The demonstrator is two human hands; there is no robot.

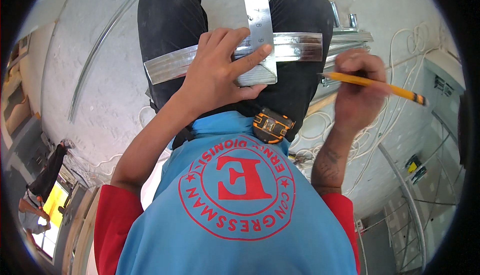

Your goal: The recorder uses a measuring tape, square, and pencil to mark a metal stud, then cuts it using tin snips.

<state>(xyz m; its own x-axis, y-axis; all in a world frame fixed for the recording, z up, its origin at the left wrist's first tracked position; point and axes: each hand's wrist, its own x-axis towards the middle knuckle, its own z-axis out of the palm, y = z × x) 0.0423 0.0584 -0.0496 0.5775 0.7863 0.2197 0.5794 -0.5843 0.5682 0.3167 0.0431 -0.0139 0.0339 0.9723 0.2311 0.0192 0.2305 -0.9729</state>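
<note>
The strip (299, 47) across the lap looks like bright, glossy metal with lengthwise ridges, and the square's blade (256, 5) over it is smooth, duller metal. The pencil (357, 79) has a smooth, lightly shiny painted finish, the tape measure (273, 126) a casing that looks like plastic, and the trousers (169, 20) and shirt (235, 255) are soft matt cloth. Around them, the stacked metal channels (352, 37) shine, the pale cables (393, 40) look plastic-coated, and the floor (107, 70) is matt, scuffed and blotchy.
</note>
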